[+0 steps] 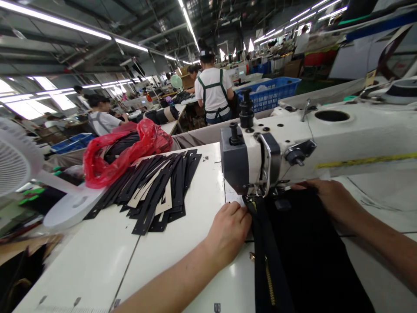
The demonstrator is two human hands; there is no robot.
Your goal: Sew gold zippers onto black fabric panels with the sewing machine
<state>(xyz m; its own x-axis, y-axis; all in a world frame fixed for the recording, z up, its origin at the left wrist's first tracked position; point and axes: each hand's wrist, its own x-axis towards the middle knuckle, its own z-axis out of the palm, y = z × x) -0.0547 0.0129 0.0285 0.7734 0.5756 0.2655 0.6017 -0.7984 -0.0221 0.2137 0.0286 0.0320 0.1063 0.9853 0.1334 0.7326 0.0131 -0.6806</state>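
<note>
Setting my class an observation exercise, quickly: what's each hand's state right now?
Left hand: fingers curled at the zipper strip; any pinch is hidden.
Right hand: at the black fabric, fingers partly hidden; grip cannot be told.

black fabric [312, 252]: cropped below | white fan [16, 161]: cropped left | distant benches: blurred

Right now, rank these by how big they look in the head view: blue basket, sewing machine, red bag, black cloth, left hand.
1. Sewing machine
2. Black cloth
3. Red bag
Last: blue basket and left hand, too alike to rank.
</note>
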